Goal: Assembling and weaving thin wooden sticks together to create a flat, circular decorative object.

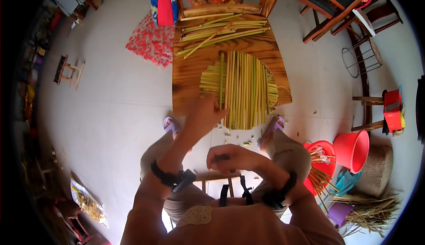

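A mat of straight yellow-green stalks (pixel 245 90) lies on the wooden chair seat (pixel 188 74). One layer runs toward me and another crosses beneath it, and the far outline is rounded. At the mat's left side my left hand (pixel 203 114) pinches the near end of a single green stalk (pixel 222 76), which lies along the others. My right hand (pixel 237 157) is curled in front of my body, apart from the mat. Something small and dark (pixel 222 157) shows at its fingers; its kind is not clear.
Loose stalks (pixel 221 31) lie across the seat's far part. Short cut pieces (pixel 247 143) are scattered on the floor between my feet. To the right stand red buckets (pixel 353 149), one holding stalks, and a bundle of dry straw (pixel 374 211). A folding chair (pixel 332 1) stands at the back right.
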Demonstrator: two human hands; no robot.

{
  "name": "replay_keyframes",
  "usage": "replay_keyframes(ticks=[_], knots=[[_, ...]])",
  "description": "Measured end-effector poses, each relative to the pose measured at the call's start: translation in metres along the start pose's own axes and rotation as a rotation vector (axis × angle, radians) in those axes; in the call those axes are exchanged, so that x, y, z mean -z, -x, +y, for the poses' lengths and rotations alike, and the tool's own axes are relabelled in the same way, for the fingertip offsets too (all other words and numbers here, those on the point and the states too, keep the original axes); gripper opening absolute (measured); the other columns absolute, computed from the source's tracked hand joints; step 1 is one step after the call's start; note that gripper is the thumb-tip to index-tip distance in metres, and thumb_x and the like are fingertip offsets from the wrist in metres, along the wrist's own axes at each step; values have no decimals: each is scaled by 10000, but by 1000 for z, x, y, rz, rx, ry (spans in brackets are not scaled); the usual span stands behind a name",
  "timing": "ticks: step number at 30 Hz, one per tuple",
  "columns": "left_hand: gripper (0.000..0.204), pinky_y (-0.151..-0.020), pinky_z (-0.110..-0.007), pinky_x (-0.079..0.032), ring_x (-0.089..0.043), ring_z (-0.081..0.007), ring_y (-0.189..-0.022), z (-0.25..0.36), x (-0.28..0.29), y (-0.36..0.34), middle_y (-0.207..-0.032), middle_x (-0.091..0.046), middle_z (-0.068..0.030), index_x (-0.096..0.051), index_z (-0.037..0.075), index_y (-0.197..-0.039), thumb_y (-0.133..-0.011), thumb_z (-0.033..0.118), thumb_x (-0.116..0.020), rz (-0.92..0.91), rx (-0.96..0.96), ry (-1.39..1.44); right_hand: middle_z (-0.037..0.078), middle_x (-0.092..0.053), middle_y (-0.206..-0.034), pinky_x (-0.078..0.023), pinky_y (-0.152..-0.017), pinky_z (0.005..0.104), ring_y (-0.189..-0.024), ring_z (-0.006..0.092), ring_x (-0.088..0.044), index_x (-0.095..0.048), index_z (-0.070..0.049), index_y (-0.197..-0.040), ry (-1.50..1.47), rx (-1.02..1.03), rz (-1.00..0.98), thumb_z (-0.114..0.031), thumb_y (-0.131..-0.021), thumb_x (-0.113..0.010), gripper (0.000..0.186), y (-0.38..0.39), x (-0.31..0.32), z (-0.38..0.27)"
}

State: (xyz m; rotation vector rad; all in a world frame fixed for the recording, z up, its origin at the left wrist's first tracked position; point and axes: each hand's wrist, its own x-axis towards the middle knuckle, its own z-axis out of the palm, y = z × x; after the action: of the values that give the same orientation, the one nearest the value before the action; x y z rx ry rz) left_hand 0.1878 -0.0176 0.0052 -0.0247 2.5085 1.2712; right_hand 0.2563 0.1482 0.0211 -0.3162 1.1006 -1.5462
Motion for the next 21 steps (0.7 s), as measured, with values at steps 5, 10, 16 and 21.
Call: replay_keyframes(ticks=[5, 10, 16, 21], knots=[[279, -442, -273, -462, -645, -140, -511, 1, 2, 2, -665, -659, -113, -546, -21, -891, -801, 125, -766, -40, 48, 188, -65, -508, -710, -320, -477, 195, -583, 13, -486, -603, -87, -989, 18, 7, -13, -212, -928, -606, 139, 1, -1, -6], [246, -488, -263, -488, -661, -156, -597, -10, 31, -2, -725, -678, -120, -590, -22, -969, -806, 93, -735, 25, 49, 180, -66, -502, -720, -328, -513, 192, -617, 12, -480, -604, -87, -1005, 56, -10, -21, -172, -938, -578, 112, 8, 0, -11], [193, -620, -319, -521, -677, -204, -710, -18, 66, -42, -783, -694, -120, -641, 10, -983, -835, 122, -694, 346, -217, -200, -65, -512, -722, -328, -517, 191, -618, 11, -478, -607, -91, -1005, 72, 7, -4, -180, -937, -585, 114, 11, 1, -15], [214, -682, -404, -518, -650, -341, -750, -6, 79, -92, -841, -682, -162, -657, 71, -1022, -809, 84, -682, 424, -335, -553, -57, -523, -714, -330, -517, 196, -613, 15, -478, -612, -94, -1000, 69, 15, -6, -182, -933, -597, 112, 19, 2, -17]])
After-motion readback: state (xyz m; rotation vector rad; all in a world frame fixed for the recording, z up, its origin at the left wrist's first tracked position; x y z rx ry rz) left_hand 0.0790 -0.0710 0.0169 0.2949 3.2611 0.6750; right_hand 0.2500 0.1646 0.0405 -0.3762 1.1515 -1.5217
